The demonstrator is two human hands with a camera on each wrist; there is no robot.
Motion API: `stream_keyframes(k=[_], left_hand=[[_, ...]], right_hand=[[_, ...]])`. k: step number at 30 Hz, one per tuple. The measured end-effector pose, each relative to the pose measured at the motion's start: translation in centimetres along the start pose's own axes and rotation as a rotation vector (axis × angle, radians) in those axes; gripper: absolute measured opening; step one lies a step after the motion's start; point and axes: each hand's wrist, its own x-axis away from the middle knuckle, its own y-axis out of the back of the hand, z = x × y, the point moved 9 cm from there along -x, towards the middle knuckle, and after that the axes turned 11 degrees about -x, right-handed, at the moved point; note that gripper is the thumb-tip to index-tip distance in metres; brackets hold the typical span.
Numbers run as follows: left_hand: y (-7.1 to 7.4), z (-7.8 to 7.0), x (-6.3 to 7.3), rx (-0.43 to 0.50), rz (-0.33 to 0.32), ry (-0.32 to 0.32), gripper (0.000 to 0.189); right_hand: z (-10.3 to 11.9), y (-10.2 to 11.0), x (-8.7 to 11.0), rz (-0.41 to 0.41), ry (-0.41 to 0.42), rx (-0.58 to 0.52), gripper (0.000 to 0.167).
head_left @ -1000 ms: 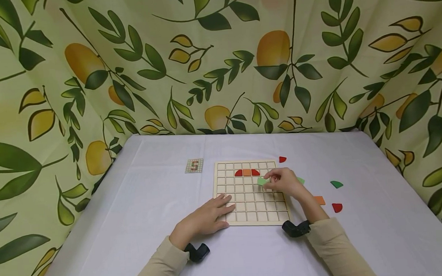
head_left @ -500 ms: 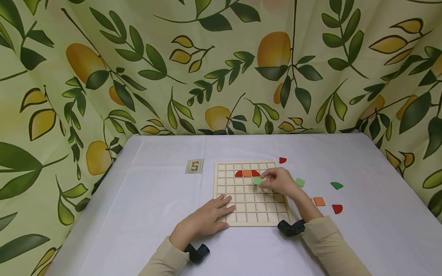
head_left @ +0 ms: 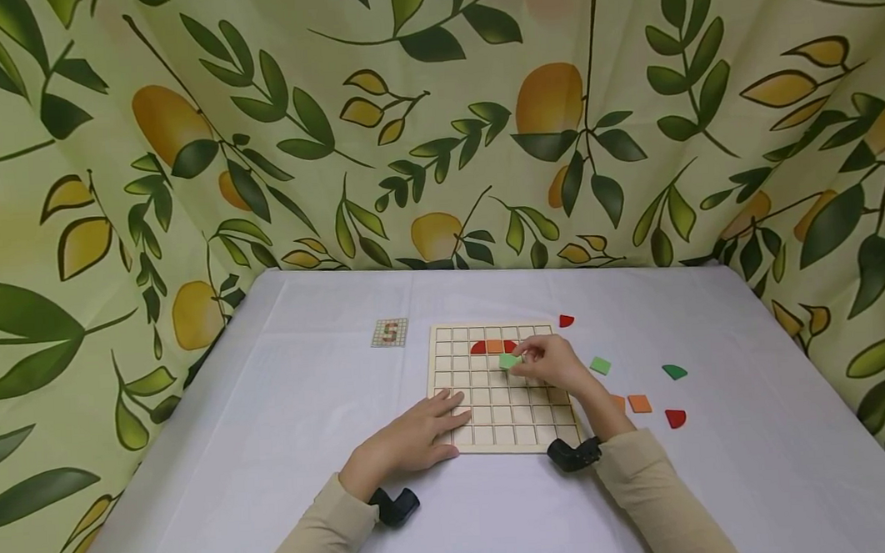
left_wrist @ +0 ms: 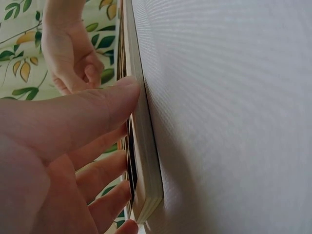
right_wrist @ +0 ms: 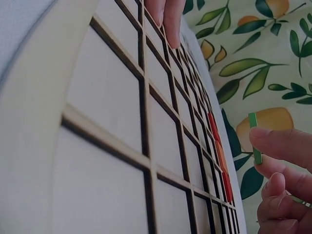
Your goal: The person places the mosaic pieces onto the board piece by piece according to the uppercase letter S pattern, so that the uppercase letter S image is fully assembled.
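My right hand (head_left: 550,361) pinches a light green square tile (head_left: 509,361) above the wooden grid board (head_left: 497,449). In the right wrist view that green tile (right_wrist: 255,139) stands edge-on between thumb and finger, apart from the board. One row of the board holds an orange square (head_left: 494,346) with a red quarter-round (head_left: 478,347) on its left and another red piece (head_left: 509,346), partly covered by my fingers, on its right. My left hand (head_left: 416,432) rests on the board's near left corner with fingers spread; in the left wrist view its thumb (left_wrist: 112,105) lies at the board's edge.
Left of the board lies a small card (head_left: 389,333) with a coloured grid pattern. To the right are a red quarter-round (head_left: 567,321), a light green square (head_left: 601,366), a dark green quarter-round (head_left: 674,371), orange squares (head_left: 639,404) and another red quarter-round (head_left: 675,418).
My right hand has moved a little left over the board with the light green tile, bringing it below the orange and red row. The left hand has stayed in place.
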Motion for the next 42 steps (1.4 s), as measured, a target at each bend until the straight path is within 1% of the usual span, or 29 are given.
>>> stream_keyframes(k=[11, 18, 24, 29, 37, 42], left_hand=[[0.0, 0.0, 0.0, -0.014, 0.004, 0.006, 0.053], [0.0, 0.1, -0.1, -0.004, 0.011, 0.013, 0.053], [0.0, 0.0, -0.1, -0.007, 0.01, 0.009, 0.052], [0.0, 0.0, -0.1, -0.008, 0.014, 0.006, 0.052], [0.1, 0.0, 0.0, -0.009, 0.012, 0.003, 0.052], [0.0, 0.1, 0.0, -0.011, 0.012, 0.005, 0.052]], right_hand=[[0.4, -0.7, -0.4, 0.008, -0.003, -0.063, 0.023], [0.4, -1.1, -0.8, -0.003, -0.024, -0.071, 0.024], [0.5, -1.4, -0.9, 0.001, -0.015, -0.065, 0.025], [0.5, -1.7, -1.1, -0.001, -0.034, -0.062, 0.024], [0.0, -2.2, -1.4, -0.013, -0.098, -0.073, 0.023], [0.2, -2.4, -1.7, -0.012, -0.091, -0.062, 0.024]])
